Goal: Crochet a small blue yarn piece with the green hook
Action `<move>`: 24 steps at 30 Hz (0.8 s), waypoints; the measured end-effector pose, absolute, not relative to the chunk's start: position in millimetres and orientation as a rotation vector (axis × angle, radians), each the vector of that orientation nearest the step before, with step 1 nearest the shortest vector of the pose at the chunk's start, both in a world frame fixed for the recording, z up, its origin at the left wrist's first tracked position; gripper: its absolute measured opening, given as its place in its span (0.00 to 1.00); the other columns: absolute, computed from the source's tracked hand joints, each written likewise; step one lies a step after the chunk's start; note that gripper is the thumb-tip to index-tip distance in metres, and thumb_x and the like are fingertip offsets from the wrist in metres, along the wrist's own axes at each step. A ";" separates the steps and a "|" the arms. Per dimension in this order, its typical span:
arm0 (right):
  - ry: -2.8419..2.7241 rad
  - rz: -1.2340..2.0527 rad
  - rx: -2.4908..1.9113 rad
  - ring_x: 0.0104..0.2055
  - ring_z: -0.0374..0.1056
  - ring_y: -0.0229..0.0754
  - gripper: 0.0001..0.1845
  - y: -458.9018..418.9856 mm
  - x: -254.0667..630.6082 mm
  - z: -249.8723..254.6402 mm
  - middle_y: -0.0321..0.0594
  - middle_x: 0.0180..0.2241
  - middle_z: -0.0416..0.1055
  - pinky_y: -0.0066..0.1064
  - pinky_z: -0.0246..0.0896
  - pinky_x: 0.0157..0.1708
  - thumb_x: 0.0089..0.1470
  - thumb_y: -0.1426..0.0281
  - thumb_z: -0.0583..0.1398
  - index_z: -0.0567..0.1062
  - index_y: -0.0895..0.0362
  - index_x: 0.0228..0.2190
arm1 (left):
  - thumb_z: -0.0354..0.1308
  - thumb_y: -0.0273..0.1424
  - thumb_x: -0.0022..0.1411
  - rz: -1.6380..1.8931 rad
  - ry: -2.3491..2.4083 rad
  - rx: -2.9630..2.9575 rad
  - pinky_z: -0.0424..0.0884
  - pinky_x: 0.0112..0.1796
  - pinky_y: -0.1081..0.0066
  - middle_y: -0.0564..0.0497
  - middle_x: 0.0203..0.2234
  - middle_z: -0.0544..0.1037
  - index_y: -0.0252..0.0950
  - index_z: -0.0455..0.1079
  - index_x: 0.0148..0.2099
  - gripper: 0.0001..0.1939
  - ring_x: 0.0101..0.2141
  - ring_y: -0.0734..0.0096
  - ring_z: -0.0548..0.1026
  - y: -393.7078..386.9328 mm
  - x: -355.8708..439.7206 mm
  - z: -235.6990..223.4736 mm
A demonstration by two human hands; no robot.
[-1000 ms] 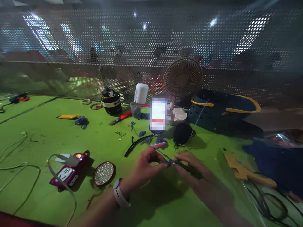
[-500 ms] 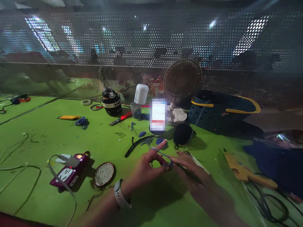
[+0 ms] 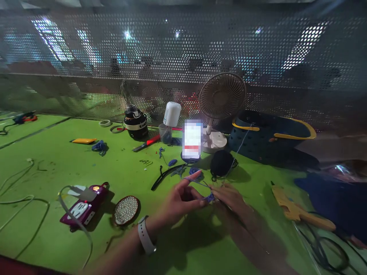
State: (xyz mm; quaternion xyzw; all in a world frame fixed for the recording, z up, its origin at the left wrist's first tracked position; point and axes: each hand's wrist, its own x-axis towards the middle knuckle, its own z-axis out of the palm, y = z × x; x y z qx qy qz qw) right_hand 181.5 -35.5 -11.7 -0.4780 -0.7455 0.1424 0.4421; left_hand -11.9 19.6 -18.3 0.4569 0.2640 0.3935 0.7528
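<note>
My left hand (image 3: 179, 202), with a white watch band on its wrist, pinches a small blue-purple crocheted piece (image 3: 210, 197) between thumb and fingers. A strand of blue yarn (image 3: 199, 181) runs over its raised index finger. Close against the piece, my right hand (image 3: 236, 204) is closed around a thin crochet hook (image 3: 250, 231), whose shaft slants back under the palm; the hook's tip is hidden at the stitches. Beyond the hands lie a dark yarn ball (image 3: 222, 164), a small blue crocheted piece (image 3: 195, 172) and a lit phone (image 3: 192, 139).
A fan (image 3: 222, 95), a dark blue basket (image 3: 269, 141) and a black bottle (image 3: 136, 124) stand along the perforated screen. At left are a purple power strip (image 3: 83, 208) and a round studded disc (image 3: 126, 210). A yellow glue gun (image 3: 298, 210) with cable lies right.
My right hand has shifted slightly, its fingers drawn up more bunched near the stitches. More of the blue piece shows between my hands. The crochet hook's back end points lower.
</note>
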 end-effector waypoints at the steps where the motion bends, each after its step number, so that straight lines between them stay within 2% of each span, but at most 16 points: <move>1: -1.839 0.369 -1.138 0.52 0.73 0.47 0.14 -35.4 182.7 -13.3 0.38 0.50 0.77 0.51 0.56 0.62 0.62 0.68 0.58 0.76 0.46 0.49 | 0.71 0.23 0.50 0.838 0.576 0.950 0.70 0.37 0.72 0.54 0.27 0.78 0.40 0.61 0.65 0.42 0.30 0.75 0.76 19.8 -12.4 -17.0; 5: -1.732 0.448 -1.090 0.51 0.73 0.46 0.14 -36.1 185.9 -18.2 0.36 0.47 0.79 0.46 0.61 0.59 0.62 0.67 0.60 0.76 0.43 0.49 | 0.73 0.24 0.48 0.799 0.604 0.827 0.68 0.38 0.71 0.55 0.25 0.77 0.36 0.67 0.60 0.37 0.29 0.76 0.74 21.2 -15.0 -10.0; 10: -1.729 0.541 -1.056 0.48 0.74 0.44 0.15 -36.0 185.0 -17.7 0.34 0.45 0.79 0.46 0.60 0.59 0.61 0.69 0.60 0.76 0.42 0.48 | 0.72 0.25 0.50 0.833 0.613 0.845 0.67 0.40 0.70 0.55 0.26 0.76 0.35 0.72 0.54 0.28 0.31 0.75 0.74 24.2 -15.7 -6.7; 16: -1.708 0.526 -1.015 0.46 0.74 0.44 0.16 -33.9 181.6 -17.7 0.34 0.44 0.79 0.47 0.62 0.58 0.60 0.72 0.61 0.76 0.42 0.48 | 0.72 0.24 0.49 0.855 0.609 0.876 0.70 0.41 0.70 0.54 0.29 0.78 0.38 0.71 0.55 0.30 0.33 0.74 0.76 23.8 -13.9 -11.8; 24: -1.704 0.508 -1.064 0.44 0.76 0.44 0.12 -35.3 177.7 -7.7 0.36 0.41 0.80 0.43 0.66 0.54 0.61 0.68 0.61 0.78 0.45 0.46 | 0.73 0.25 0.49 0.811 0.633 0.851 0.71 0.41 0.70 0.52 0.29 0.81 0.36 0.69 0.57 0.33 0.32 0.73 0.78 21.8 -13.1 -16.4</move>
